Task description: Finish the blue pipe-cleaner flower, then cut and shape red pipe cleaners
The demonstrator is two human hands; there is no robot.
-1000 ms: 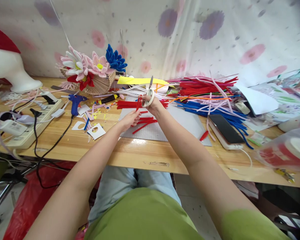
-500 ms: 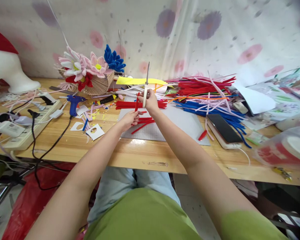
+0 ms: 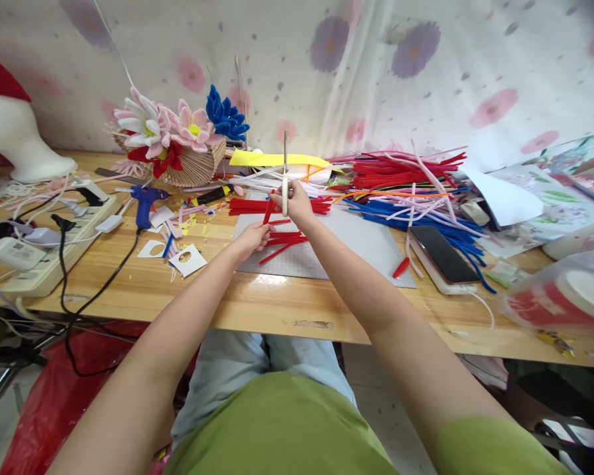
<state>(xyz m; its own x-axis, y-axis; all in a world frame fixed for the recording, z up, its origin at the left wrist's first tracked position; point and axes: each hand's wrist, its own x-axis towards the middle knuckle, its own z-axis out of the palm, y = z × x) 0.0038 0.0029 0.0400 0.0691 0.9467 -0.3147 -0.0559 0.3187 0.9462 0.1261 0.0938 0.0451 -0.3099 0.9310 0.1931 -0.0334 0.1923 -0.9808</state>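
Left hand pinches a red pipe cleaner — fingers closed on it, above the grey mat. Right hand grips the white-handled scissors, blades up — fingertips at the red strip's upper end.

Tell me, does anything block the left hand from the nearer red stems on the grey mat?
Nothing visible is in the way: the left hand, pinching a red strip, is right beside the nearer red stems. The right hand and scissors are farther back.
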